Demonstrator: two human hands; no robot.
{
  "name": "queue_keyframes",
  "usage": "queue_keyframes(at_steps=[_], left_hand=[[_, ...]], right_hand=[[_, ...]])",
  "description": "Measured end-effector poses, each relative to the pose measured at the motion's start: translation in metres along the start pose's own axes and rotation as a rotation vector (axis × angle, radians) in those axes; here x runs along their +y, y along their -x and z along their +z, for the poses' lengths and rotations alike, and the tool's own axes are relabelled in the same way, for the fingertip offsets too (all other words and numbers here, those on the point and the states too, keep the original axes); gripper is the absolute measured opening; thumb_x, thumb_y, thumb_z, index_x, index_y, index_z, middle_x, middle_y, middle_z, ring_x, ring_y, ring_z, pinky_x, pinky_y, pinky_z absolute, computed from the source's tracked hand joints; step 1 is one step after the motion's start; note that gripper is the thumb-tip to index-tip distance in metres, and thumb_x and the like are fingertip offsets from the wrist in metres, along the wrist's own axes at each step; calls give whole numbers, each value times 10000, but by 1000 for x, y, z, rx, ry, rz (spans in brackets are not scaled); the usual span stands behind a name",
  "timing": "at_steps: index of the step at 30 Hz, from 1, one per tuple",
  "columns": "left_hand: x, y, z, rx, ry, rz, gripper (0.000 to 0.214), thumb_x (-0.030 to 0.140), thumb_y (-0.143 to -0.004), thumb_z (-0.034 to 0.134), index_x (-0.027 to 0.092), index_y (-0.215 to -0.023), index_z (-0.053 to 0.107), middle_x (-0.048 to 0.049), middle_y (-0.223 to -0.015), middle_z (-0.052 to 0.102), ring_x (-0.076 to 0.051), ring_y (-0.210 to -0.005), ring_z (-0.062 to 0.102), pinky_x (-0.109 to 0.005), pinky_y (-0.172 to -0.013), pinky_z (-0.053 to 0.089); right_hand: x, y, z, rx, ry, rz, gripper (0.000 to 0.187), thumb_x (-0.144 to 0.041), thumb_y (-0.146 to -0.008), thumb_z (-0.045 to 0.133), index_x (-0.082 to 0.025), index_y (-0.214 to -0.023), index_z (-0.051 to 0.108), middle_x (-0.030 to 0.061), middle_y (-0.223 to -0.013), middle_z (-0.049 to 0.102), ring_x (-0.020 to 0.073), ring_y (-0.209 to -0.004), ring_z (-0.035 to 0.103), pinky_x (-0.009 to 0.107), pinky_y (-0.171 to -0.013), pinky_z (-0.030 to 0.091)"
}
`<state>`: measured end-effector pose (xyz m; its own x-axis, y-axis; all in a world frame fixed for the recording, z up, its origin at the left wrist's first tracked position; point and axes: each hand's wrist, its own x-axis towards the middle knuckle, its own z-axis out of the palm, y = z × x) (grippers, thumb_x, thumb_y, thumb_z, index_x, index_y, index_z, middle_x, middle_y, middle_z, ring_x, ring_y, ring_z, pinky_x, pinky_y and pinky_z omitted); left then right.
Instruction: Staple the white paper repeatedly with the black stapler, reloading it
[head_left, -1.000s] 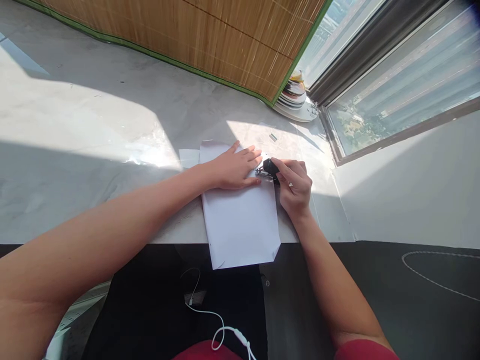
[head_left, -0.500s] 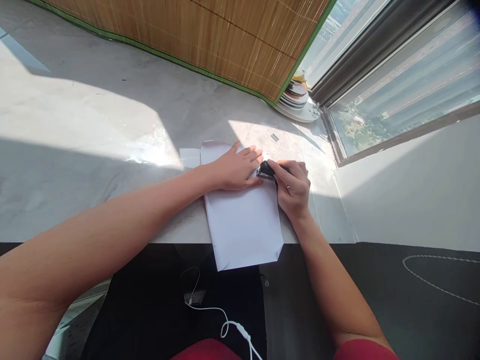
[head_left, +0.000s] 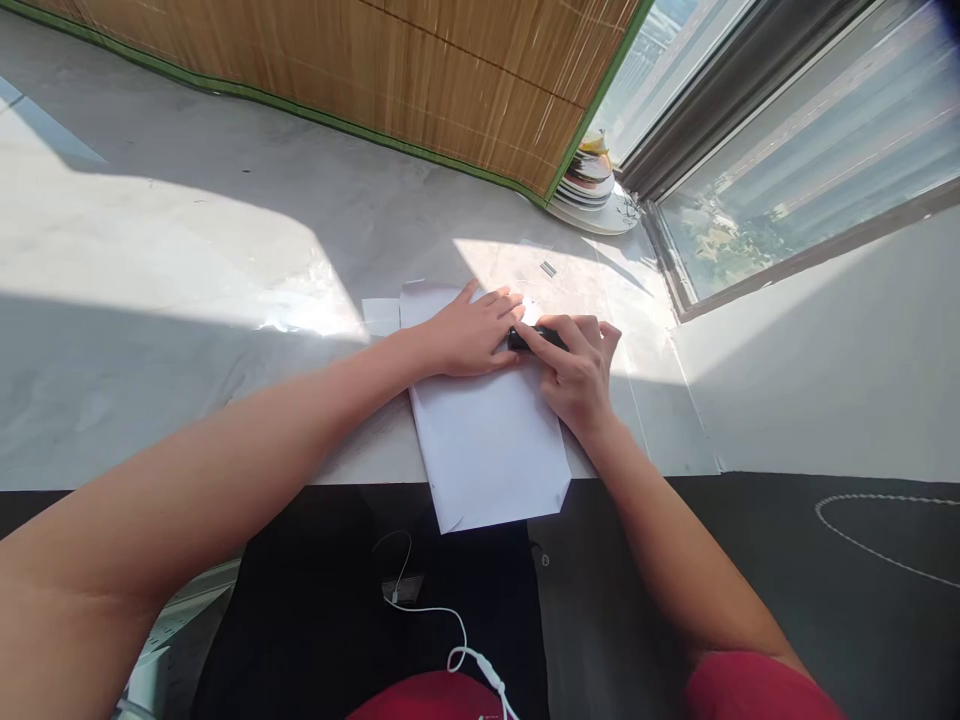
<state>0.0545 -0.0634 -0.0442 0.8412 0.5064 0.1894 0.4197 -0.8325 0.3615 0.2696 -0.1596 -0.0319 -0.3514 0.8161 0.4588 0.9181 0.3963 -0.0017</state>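
White paper lies on the pale counter, its lower end sticking out past the front edge with creased corners. My left hand rests flat on its upper part, fingers spread. A black stapler sits over the paper's right side, close to my left fingertips. My right hand is closed on it from above, index finger stretched along its top; the hand hides much of the stapler. A smaller piece of white paper shows beside the sheet's upper left.
Two short staple strips lie on the sunlit counter beyond my hands. Stacked plates stand in the far corner by the window. A bamboo blind hangs along the back. A white cable dangles below the counter.
My right hand has shifted slightly left with the stapler and moved over its top; the stapler's front looks lower and pressed down. My left hand stays on the paper.
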Motion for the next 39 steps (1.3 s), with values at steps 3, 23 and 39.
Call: queue_keyframes(at_steps=[3, 23, 39], left_hand=[[-4, 0, 0, -15, 5, 5, 733, 637, -1110, 395, 196, -1695, 407, -161, -1780, 375, -349, -1671, 290, -588, -1361, 100], [-10, 10, -31, -130, -55, -2, 712, 593, -1095, 494, 243, -1708, 402, -130, -1818, 311, -339, -1695, 246, -604, -1370, 123], [-70, 218, -102, 266, -367, -1217, 644, 443, -1077, 430, 104, -1616, 526, -306, -1693, 434, -489, -1585, 378, -732, -1247, 297]], right_hand=[[1, -1, 0, 17, -13, 51, 688, -108, -933, 613, -455, -1527, 629, 54, -1209, 684, 307, -1127, 548, 498, -985, 353], [22, -8, 17, 203, -157, 576, 447, -208, -928, 539, -221, -1353, 675, 163, -1243, 698, 348, -1139, 586, 515, -988, 497], [-21, -19, -1, 299, -406, 493, 207, -249, -934, 640, -212, -1136, 625, 141, -1128, 711, 323, -1066, 642, 432, -882, 518]])
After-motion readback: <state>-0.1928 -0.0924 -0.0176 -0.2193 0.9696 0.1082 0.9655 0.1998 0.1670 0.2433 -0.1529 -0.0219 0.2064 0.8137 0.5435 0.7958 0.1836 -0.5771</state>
